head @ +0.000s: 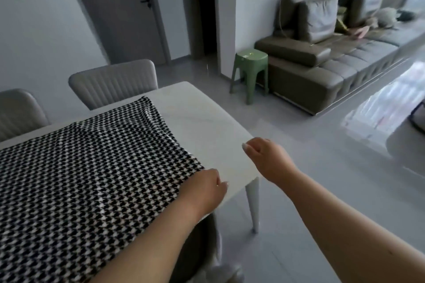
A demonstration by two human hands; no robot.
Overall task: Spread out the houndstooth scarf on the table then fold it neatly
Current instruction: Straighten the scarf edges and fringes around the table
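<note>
Both hands point(207, 187) point(264, 158) apparently off the spread scarf point(87, 167).

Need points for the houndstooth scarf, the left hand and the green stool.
houndstooth scarf point(92, 167): head view, middle of the spread cloth.
left hand point(204, 187): head view, back of the hand at the scarf's near right corner.
green stool point(251, 55): head view, on the seat top.

Pale walls, grey door point(128, 14), glossy grey floor point(322, 179), olive sofa point(333, 57), green stool point(250, 71), two grey chairs point(115, 82).
</note>
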